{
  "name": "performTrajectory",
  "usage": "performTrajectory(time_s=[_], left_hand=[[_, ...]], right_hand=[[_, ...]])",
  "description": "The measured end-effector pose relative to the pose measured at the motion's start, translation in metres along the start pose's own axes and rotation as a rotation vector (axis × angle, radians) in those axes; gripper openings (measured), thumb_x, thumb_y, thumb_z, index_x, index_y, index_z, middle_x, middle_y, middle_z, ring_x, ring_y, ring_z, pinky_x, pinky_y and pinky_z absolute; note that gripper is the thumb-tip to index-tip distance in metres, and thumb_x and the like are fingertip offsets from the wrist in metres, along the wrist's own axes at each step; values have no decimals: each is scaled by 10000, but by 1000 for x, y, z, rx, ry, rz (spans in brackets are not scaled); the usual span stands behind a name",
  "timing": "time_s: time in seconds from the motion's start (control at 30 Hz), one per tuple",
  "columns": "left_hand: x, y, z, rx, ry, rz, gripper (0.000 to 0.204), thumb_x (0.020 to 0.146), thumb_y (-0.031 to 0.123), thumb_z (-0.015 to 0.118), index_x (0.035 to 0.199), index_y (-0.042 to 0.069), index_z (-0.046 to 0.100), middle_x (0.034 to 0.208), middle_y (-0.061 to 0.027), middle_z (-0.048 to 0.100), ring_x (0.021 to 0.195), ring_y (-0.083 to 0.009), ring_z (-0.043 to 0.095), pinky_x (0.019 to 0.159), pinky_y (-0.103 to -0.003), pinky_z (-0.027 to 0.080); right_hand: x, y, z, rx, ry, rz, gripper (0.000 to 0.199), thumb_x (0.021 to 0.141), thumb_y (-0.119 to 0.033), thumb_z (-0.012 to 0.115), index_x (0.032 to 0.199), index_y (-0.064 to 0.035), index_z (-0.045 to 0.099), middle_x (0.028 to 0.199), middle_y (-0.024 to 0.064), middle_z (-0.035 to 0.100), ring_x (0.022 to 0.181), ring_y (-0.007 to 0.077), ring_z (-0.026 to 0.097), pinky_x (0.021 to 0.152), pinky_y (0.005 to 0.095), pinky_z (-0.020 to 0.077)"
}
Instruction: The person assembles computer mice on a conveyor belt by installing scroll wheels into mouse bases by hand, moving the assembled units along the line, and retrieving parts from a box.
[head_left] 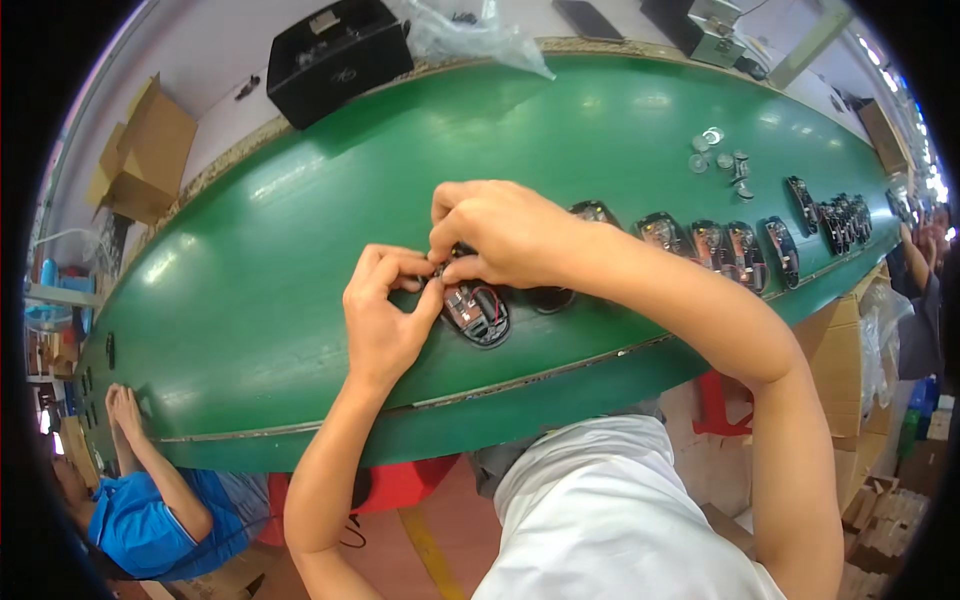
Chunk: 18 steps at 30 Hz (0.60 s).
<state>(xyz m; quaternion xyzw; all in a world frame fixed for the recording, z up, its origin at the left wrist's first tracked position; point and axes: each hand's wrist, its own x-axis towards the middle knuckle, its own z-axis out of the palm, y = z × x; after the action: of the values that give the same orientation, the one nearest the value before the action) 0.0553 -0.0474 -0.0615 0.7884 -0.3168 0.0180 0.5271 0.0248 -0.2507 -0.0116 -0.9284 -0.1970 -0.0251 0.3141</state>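
An open black oval housing lies on the green bench in front of me, with a circuit board, copper-coloured parts and a red wire inside. My left hand is closed, thumb and fingers pinching the housing's far end. My right hand reaches over from the right, its thumb and forefinger pressed together at that same end. What the right fingertips hold is hidden. A second black housing sits just right of the first, partly covered by my right forearm.
More open housings stand in a row along the green bench to the right. Small clear round pieces lie behind them. A black box and plastic bag are at the back. A person in blue works at left.
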Motion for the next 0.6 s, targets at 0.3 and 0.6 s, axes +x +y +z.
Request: performTrajectory(time_s=[0.3,0.6], left_hand=[[-9,17,-14,180,-21,7,146,852,29,662,994,-6,657,1089,-148,642,991,-269,629,808,-339,503],[-7,22,-3,203,-66,43,122,850,12,644,971,0,650,1098,-144,643,985,-271,625,805,-343,495]], right_hand=[[-116,83,-115,-433,588,161,364,877,-289,756,1148,-52,698,1191,186,656,1121,363,627,1000,433,497],[-192,124,-152,-392,399,585,368,809,-324,824,1050,-81,687,973,106,705,902,306,687,819,425,546]])
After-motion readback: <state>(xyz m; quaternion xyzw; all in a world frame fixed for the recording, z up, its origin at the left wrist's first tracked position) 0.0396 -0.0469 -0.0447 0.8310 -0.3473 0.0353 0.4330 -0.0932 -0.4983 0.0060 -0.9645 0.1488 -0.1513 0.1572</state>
